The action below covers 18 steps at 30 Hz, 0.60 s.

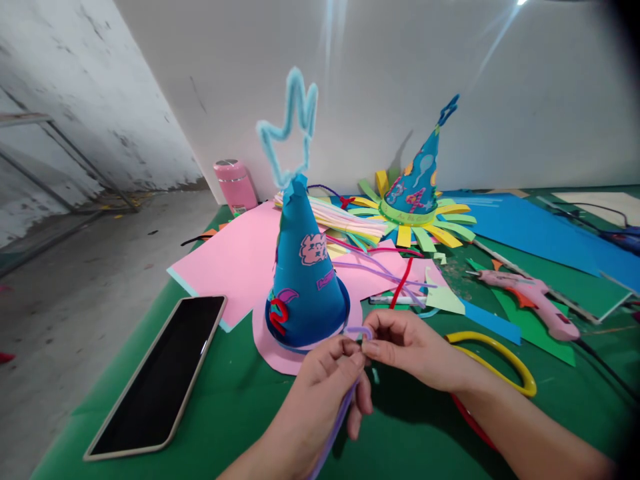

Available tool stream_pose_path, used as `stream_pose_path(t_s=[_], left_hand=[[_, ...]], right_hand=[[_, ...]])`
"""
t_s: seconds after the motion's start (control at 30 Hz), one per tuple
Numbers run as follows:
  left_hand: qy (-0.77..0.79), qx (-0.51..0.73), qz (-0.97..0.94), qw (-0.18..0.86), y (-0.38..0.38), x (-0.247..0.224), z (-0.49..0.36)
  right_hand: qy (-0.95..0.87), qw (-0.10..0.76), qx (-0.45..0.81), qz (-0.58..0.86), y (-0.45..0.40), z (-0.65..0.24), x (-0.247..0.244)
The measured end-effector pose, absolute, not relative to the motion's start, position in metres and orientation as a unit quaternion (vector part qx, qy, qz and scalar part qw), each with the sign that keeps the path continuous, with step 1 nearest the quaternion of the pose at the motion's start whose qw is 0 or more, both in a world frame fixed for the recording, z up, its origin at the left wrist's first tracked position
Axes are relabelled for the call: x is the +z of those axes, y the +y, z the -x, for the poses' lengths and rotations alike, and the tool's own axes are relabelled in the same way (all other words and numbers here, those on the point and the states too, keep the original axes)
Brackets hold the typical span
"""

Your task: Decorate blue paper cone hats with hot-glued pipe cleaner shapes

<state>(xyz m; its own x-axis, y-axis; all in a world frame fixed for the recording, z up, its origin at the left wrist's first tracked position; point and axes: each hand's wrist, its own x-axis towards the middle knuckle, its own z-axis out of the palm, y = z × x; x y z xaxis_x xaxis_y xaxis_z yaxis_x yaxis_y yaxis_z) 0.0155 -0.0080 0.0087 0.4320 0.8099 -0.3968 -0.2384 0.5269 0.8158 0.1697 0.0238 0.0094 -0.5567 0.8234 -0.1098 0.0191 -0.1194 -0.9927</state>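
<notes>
A purple pipe cleaner (334, 427) is pinched between the fingers of my left hand (330, 377), its long tail hanging down toward me. My right hand (405, 343) grips the same strand near its upper end, which bends into a small loop. Both hands meet fingertip to fingertip over the table. Just behind them stands a blue paper cone hat (305, 267) on a pink round brim (263, 340). A light blue pipe-cleaner star (267, 143) tops the hat, and a red pipe-cleaner "2" (278, 317) sits low on its side.
A phone (160, 373) lies at left. Yellow-handled scissors (525, 373) lie partly under my right arm, near a pink glue gun (530, 293). Farther back are a second blue hat (417, 180), a pink bottle (235, 187), loose pipe cleaners (345, 220) and pink paper (225, 260).
</notes>
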Motion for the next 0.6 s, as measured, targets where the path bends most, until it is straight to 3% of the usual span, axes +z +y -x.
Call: stream_pose_path(t_s=[0.4, 0.5, 0.6], left_hand=[[0.387, 0.323, -0.347, 0.791, -0.0127, 0.0025, -0.0168], [0.417, 0.345, -0.408, 0.735, -0.0128, 0.0066, -0.0164], [0.493, 0.369, -0.518, 0.594, -0.012, 0.0087, -0.0139]], right_hand=[[-0.596, 0.349, 0.62, 0.371, 0.0198, -0.1622, 0.0125], [-0.609, 0.345, 0.6, 0.388, 0.0186, -0.161, 0.0149], [-0.633, 0.342, 0.561, 0.409, 0.0184, -0.1606, 0.0163]])
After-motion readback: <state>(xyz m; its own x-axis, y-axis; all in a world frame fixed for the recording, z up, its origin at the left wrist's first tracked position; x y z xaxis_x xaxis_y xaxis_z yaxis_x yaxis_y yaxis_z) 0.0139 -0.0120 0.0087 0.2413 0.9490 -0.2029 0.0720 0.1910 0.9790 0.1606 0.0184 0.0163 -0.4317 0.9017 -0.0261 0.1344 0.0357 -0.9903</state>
